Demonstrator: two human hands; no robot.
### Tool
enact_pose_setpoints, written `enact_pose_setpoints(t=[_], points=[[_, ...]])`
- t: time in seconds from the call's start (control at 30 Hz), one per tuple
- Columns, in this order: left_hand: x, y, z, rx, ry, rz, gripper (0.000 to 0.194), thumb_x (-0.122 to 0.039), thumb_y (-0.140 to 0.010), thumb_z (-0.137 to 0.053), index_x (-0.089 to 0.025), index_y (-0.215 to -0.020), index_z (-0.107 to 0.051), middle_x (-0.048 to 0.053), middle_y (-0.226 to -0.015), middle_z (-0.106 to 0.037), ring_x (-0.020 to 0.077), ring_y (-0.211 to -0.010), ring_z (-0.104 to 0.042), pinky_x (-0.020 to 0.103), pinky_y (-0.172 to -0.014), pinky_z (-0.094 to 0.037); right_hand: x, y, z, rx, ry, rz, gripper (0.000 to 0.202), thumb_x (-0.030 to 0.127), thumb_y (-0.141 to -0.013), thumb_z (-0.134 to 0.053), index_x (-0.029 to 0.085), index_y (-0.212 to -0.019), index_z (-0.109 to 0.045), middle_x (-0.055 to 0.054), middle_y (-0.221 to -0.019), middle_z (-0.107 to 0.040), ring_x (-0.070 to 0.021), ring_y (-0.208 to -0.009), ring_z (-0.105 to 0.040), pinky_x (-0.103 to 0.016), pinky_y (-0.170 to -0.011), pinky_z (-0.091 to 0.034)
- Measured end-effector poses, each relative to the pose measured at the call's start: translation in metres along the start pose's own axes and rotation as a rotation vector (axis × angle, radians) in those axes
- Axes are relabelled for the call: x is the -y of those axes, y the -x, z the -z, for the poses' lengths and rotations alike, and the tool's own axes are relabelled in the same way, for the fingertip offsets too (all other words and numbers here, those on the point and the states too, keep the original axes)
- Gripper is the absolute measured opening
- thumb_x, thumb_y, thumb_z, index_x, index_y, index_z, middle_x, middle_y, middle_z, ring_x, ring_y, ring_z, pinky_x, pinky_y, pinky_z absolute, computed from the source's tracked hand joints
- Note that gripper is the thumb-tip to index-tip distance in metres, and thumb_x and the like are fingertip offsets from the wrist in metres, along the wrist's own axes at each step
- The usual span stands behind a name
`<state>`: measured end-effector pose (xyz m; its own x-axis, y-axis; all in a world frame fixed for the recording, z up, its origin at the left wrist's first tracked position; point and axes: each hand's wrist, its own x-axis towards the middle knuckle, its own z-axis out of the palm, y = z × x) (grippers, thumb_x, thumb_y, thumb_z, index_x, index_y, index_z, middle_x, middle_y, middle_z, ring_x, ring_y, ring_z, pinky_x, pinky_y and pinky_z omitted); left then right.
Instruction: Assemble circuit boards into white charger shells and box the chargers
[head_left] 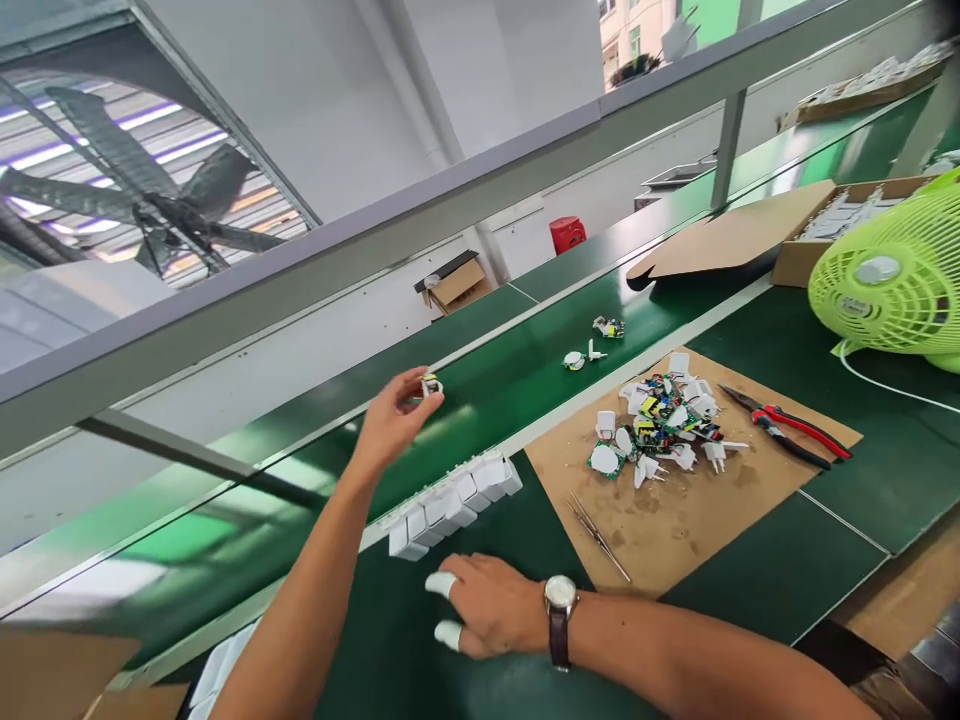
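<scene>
My left hand (397,415) reaches over the green belt, thumb and fingers pinched around a small circuit board assembly (431,386) with white and yellow parts. White finger cots cover two fingertips of my right hand (487,605), which is low over the dark green bench, fingers apart and holding nothing. Just beyond it, a row of white plastic housings (454,503) lines the edge of the belt. To its right, a heap of circuit boards with white plug pieces (667,420) lies on a brown cardboard sheet (675,520).
Tweezers (600,537) and red-and-black pliers (787,425) lie on the cardboard. Loose board pieces (576,360) sit on the belt (495,350). A lime-green fan (877,270) stands at right, in front of an open carton (802,255). A metal rail (450,190) crosses above the belt.
</scene>
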<state>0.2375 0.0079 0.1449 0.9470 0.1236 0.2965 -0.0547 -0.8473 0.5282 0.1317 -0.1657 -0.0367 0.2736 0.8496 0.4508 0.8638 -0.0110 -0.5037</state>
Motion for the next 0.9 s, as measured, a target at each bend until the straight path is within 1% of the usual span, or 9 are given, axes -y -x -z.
enact_pose_setpoints(t=[0.07, 0.13, 0.2, 0.27, 0.33, 0.47, 0.57, 0.77, 0.9], points=[[-0.018, 0.042, 0.028, -0.180, 0.283, 0.016, 0.076, -0.057, -0.084, -0.070, -0.021, -0.148, -0.053, 0.012, -0.125, -0.073, 0.0275, -0.112, -0.070, 0.040, -0.097, -0.058, 0.001, 0.001, 0.005, -0.108, -0.127, -0.076, 0.058, 0.043, -0.094, -0.064, 0.015, -0.141, -0.044, -0.015, -0.125, -0.061, -0.0260, -0.094, -0.063, -0.041, -0.085, -0.054], [-0.027, 0.090, 0.045, -0.204, 0.366, 0.098, 0.071, -0.057, -0.084, -0.072, -0.025, -0.145, -0.057, 0.010, -0.125, -0.074, 0.0288, -0.113, -0.070, 0.041, -0.098, -0.059, 0.003, 0.000, 0.009, -0.234, -0.225, -0.103, 0.069, 0.045, -0.094, -0.065, 0.017, -0.147, -0.033, -0.016, -0.128, -0.057, -0.0267, -0.101, -0.061, -0.043, -0.089, -0.054], [-0.022, 0.137, 0.048, -0.164, 0.386, 0.192, 0.066, -0.059, -0.083, -0.072, -0.026, -0.140, -0.061, 0.009, -0.129, -0.073, 0.0314, -0.117, -0.069, 0.043, -0.097, -0.060, 0.005, 0.000, 0.014, -0.346, -0.270, -0.077, 0.083, 0.048, -0.089, -0.070, 0.017, -0.151, -0.024, -0.018, -0.135, -0.052, -0.0290, -0.116, -0.058, -0.047, -0.100, -0.051], [-0.004, 0.177, 0.036, -0.092, 0.419, 0.309, 0.063, -0.062, -0.082, -0.072, -0.025, -0.133, -0.066, 0.010, -0.131, -0.072, 0.0322, -0.115, -0.070, 0.044, -0.093, -0.063, 0.008, -0.001, 0.016, -0.379, -0.259, -0.051, 0.097, 0.050, -0.082, -0.077, 0.017, -0.154, -0.020, -0.020, -0.144, -0.047, -0.0324, -0.132, -0.050, -0.049, -0.111, -0.044], [0.017, 0.210, 0.012, -0.004, 0.511, 0.443, 0.064, -0.063, -0.081, -0.071, -0.023, -0.130, -0.065, 0.012, -0.133, -0.070, 0.0320, -0.109, -0.073, 0.046, -0.088, -0.065, 0.011, -0.001, 0.015, -0.308, -0.227, -0.052, 0.104, 0.053, -0.077, -0.082, 0.017, -0.155, -0.022, -0.021, -0.146, -0.048, -0.0347, -0.136, -0.048, -0.051, -0.113, -0.041], [0.040, 0.256, -0.027, 0.112, 0.678, 0.556, 0.074, -0.064, -0.084, -0.066, -0.019, -0.141, -0.054, 0.018, -0.141, -0.063, 0.0311, -0.108, -0.074, 0.048, -0.085, -0.066, 0.013, 0.004, 0.003, -0.073, -0.131, -0.048, 0.073, 0.043, -0.087, -0.075, 0.015, -0.146, -0.042, -0.017, -0.128, -0.063, -0.0320, -0.118, -0.060, -0.049, -0.102, -0.048], [0.044, 0.271, -0.017, 0.101, 0.444, 0.476, 0.067, -0.061, -0.089, -0.061, -0.021, -0.142, -0.053, 0.018, -0.143, -0.061, 0.0253, -0.095, -0.076, 0.046, -0.082, -0.066, 0.012, 0.008, -0.003, 0.008, -0.037, -0.020, 0.047, 0.026, -0.093, -0.065, 0.014, -0.138, -0.052, -0.016, -0.121, -0.067, -0.0300, -0.109, -0.061, -0.047, -0.093, -0.049], [0.073, 0.300, 0.070, -0.308, -0.225, 0.354, 0.043, -0.056, -0.095, -0.055, -0.025, -0.120, -0.070, 0.011, -0.135, -0.068, 0.0303, -0.117, -0.067, 0.048, -0.100, -0.057, 0.007, 0.010, 0.006, 0.114, 0.019, 0.021, 0.065, 0.035, -0.090, -0.073, 0.015, -0.146, -0.047, -0.018, -0.135, -0.059, -0.0333, -0.119, -0.055, -0.053, -0.099, -0.048], [0.107, 0.326, 0.086, -0.226, -0.584, 0.344, 0.035, -0.051, -0.091, -0.059, -0.024, -0.104, -0.076, 0.017, -0.137, -0.066, 0.0437, -0.131, -0.056, 0.063, -0.105, -0.049, 0.009, 0.008, 0.016, 0.182, 0.020, 0.009, 0.063, 0.024, -0.093, -0.066, 0.017, -0.151, -0.042, -0.018, -0.137, -0.057, -0.0310, -0.116, -0.057, -0.052, -0.100, -0.050]])
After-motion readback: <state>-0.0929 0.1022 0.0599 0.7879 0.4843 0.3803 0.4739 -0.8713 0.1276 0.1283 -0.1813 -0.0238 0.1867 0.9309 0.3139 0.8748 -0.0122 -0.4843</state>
